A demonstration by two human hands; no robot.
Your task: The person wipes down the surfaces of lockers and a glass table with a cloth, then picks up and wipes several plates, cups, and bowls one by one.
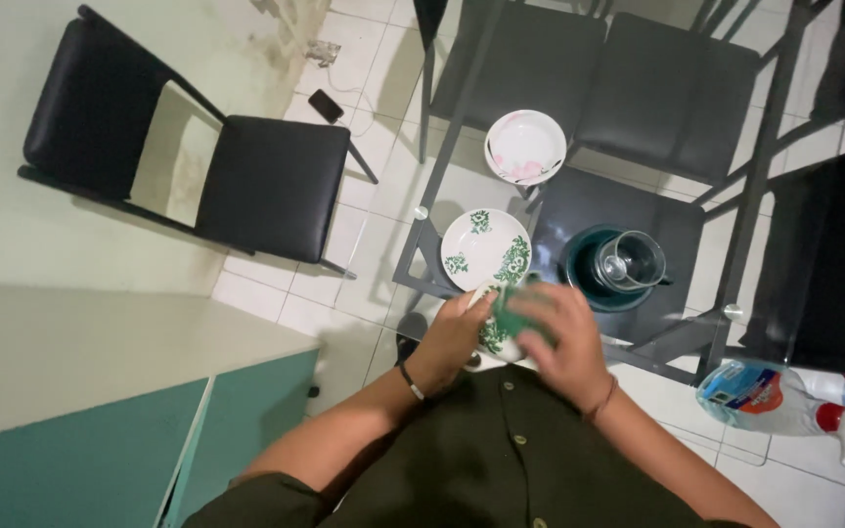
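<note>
Both hands are close to the dark green shirt [501,460]. Left hand [454,337] holds a small white dish with green flowers [494,334] by its edge. Right hand [557,337] is curled over a green scrubbing pad [512,305] and presses it on top of that dish. Just past the hands, on the glass table [579,210], sits a round white plate with green flowers [485,248]. Beside it, a clear glass mug [630,260] stands on a dark teal plate [589,279]. Farther away is a white bowl with pink marks [525,147].
</note>
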